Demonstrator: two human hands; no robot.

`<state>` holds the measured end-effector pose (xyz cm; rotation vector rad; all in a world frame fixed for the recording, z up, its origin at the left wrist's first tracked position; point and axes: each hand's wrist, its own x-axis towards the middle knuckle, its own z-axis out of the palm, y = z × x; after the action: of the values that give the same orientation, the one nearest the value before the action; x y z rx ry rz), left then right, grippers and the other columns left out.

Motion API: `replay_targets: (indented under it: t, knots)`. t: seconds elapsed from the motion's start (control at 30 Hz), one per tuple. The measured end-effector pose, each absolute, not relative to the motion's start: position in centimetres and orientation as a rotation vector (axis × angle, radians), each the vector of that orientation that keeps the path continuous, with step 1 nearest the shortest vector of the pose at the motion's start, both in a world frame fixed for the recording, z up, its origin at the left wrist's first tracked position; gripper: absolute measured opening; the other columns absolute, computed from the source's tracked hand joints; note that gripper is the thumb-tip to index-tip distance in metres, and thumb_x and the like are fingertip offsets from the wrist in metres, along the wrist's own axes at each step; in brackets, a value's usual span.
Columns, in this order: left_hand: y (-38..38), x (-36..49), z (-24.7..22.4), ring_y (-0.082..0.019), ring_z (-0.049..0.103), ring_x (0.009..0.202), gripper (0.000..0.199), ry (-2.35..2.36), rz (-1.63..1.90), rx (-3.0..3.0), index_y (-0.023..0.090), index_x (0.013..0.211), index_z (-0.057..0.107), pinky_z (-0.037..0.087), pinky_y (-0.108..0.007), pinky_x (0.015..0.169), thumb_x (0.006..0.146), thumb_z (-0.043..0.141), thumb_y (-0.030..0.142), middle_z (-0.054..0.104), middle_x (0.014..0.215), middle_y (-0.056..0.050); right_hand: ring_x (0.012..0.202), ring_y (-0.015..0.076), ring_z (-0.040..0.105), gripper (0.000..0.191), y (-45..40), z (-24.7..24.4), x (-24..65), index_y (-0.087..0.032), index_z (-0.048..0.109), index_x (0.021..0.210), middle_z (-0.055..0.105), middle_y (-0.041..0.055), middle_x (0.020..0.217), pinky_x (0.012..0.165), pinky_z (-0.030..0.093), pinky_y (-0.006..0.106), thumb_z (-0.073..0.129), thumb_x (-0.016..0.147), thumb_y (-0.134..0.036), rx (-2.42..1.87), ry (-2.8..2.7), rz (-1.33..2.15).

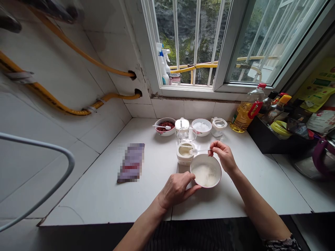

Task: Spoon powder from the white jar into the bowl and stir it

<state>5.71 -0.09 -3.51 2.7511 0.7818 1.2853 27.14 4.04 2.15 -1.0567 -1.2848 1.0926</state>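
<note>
My left hand [180,188] grips the near left rim of a white bowl [205,170] with pale powder in it, and the bowl is tilted. My right hand [222,155] pinches the handle of a small white spoon [200,151]. The spoon's head is at the right edge of an open white jar [185,153], which holds pale contents and stands beside the bowl. Behind the jar are a clear lid or cup [186,134] and another white container [181,124].
A bowl of dark red grains [165,126] with a spoon, a bowl of white powder [201,127] and a clear jar [218,126] stand near the wall. An oil bottle [244,113] and a black box [261,136] are at the right. A blurred packet [131,162] lies left.
</note>
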Motion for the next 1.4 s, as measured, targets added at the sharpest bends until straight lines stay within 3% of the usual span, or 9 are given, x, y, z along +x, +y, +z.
replay_targets:
  t: [0.13, 0.23, 0.33, 0.57, 0.73, 1.0, 1.2, 1.4]
  knots:
    - [-0.1, 5.7, -3.5, -0.010, 0.049, 0.046, 0.027, 0.790, 1.276, 2.754, 0.017, 0.089, 0.049, 0.037, -0.023, 0.047, 0.101, 0.042, 0.040, 0.055, 0.062, 0.003, 0.073, 0.0181, 0.060, 0.008, 3.5, 1.8, 26.7, -0.021, 0.058, 0.087, 0.065, 0.0035, 0.077, 0.075, 0.047, 0.034, 0.051, 0.090, -0.024, -1.032, -1.646, 0.703]
    - [-0.1, 5.6, -3.7, -0.010, 0.049, 0.046, 0.026, 0.796, 1.280, 2.751, 0.018, 0.089, 0.050, 0.037, -0.023, 0.047, 0.101, 0.044, 0.040, 0.055, 0.062, 0.003, 0.075, 0.0190, 0.058, 0.015, 3.4, 1.7, 26.6, -0.021, 0.059, 0.087, 0.068, 0.0048, 0.080, 0.083, 0.044, 0.038, 0.046, 0.091, -0.013, -0.921, -2.003, 0.310]
    - [-0.1, 5.6, -3.7, -0.010, 0.050, 0.046, 0.026, 0.794, 1.281, 2.741, 0.018, 0.088, 0.051, 0.037, -0.023, 0.046, 0.101, 0.044, 0.040, 0.055, 0.061, 0.003, 0.073, 0.0195, 0.057, 0.019, 3.3, 1.9, 26.7, -0.022, 0.059, 0.088, 0.069, 0.0053, 0.080, 0.085, 0.043, 0.040, 0.045, 0.089, -0.009, -0.852, -2.069, 0.170]
    - [-0.1, 5.6, -3.5, -0.009, 0.049, 0.045, 0.024, 0.777, 1.295, 2.725, 0.018, 0.090, 0.050, 0.037, -0.022, 0.046, 0.100, 0.047, 0.039, 0.055, 0.061, 0.004, 0.063, 0.0176, 0.053, 0.014, 2.6, 3.0, 27.8, -0.022, 0.054, 0.073, 0.056, -0.0001, 0.063, 0.068, 0.043, 0.033, 0.045, 0.081, -0.014, -1.054, -1.719, 0.467]
    - [-0.1, 5.6, -3.6, -0.009, 0.050, 0.045, 0.023, 0.783, 1.282, 2.717, 0.018, 0.090, 0.050, 0.038, -0.022, 0.047, 0.099, 0.048, 0.038, 0.054, 0.061, 0.005, 0.061, 0.0153, 0.048, 0.017, 3.0, 2.8, 27.4, -0.021, 0.052, 0.063, 0.057, -0.0005, 0.061, 0.067, 0.039, 0.030, 0.043, 0.071, -0.010, -1.132, -1.964, 0.561]
    - [-0.1, 5.6, -3.6, -0.009, 0.049, 0.045, 0.022, 0.767, 1.297, 2.728, 0.018, 0.091, 0.050, 0.037, -0.023, 0.046, 0.100, 0.047, 0.038, 0.054, 0.061, 0.005, 0.063, 0.0161, 0.048, 0.017, 3.0, 2.7, 26.9, -0.021, 0.052, 0.062, 0.055, -0.0014, 0.056, 0.065, 0.038, 0.028, 0.041, 0.068, -0.011, -1.197, -1.988, 0.662]
    - [-0.1, 5.6, -3.7, -0.009, 0.050, 0.045, 0.021, 0.777, 1.289, 2.709, 0.018, 0.091, 0.051, 0.036, -0.023, 0.047, 0.098, 0.050, 0.038, 0.054, 0.061, 0.005, 0.049, 0.0116, 0.041, 0.014, 3.3, 3.0, 27.6, -0.020, 0.053, 0.060, 0.047, -0.0047, 0.048, 0.054, 0.034, 0.026, 0.042, 0.067, -0.016, -1.225, -1.793, 0.843]
    - [-0.1, 5.7, -3.6, -0.009, 0.049, 0.045, 0.022, 0.775, 1.296, 2.724, 0.018, 0.090, 0.050, 0.036, -0.023, 0.046, 0.100, 0.047, 0.038, 0.055, 0.061, 0.004, 0.046, 0.0102, 0.039, 0.011, 3.6, 2.8, 27.5, -0.019, 0.055, 0.059, 0.046, -0.0049, 0.046, 0.049, 0.031, 0.024, 0.045, 0.064, -0.019, -1.210, -1.541, 1.098]
